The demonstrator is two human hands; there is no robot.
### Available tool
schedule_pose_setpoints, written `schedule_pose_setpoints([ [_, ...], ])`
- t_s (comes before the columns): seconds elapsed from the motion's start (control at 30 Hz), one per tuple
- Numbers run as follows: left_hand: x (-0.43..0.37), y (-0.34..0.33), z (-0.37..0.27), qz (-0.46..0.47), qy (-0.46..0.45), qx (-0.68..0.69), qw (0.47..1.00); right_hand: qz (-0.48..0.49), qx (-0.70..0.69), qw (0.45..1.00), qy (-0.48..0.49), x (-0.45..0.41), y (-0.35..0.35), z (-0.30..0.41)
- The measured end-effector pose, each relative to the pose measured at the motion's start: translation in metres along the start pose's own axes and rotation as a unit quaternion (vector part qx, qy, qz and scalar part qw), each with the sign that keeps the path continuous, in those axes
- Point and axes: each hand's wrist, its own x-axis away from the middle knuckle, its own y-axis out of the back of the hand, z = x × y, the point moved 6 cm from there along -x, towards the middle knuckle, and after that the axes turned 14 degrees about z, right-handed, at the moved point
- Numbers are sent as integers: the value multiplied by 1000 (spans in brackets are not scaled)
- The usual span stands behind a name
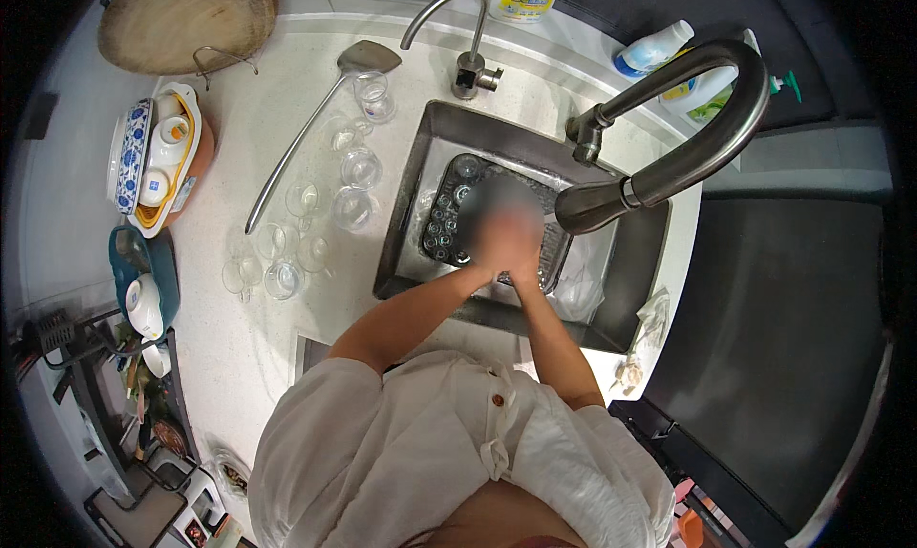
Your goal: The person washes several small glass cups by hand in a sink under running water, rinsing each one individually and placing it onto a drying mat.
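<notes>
Both hands are together over the steel sink (pixel 494 315), under the spout of the large pull-out faucet (pixel 591 208). A blurred patch covers most of my left hand (pixel 491 251) and my right hand (pixel 525 258), so their fingers and anything in them are hidden. Beneath them in the sink lies a dark rectangular tray (pixel 555 261) with several round, glassy shapes on its left part. To its right, a crumpled clear plastic bag (pixel 582 283) rests on the sink bottom.
Left of the sink stand several clear glass cups (pixel 352 210). Behind them lies a long-handled metal spatula (pixel 297 136). A slim second faucet (pixel 469 72) rises behind the sink, near detergent bottles (pixel 523 0). Bowls fill an orange-and-white basket (pixel 193 143). Crumpled plastic (pixel 652 312) lies on the right rim.
</notes>
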Motion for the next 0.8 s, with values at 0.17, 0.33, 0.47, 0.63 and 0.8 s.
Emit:
schedule_pose_setpoints([
  [0.17,3,2,-16,10,-115,153,982,-55,141,985,79,3,17,30],
  [0.33,45,3,-48,-124,-261,-149,946,95,-670,708,-202,-7,-35,-36],
  [0.47,45,-1,-55,-151,-150,-176,961,68,-490,858,-137,2,-8,-15],
  [0.63,-11,22,39,86,-187,219,954,106,-33,990,90,5,-5,34],
  [0.8,48,-2,-69,-18,-114,-60,992,212,-597,720,-282,13,-4,13],
])
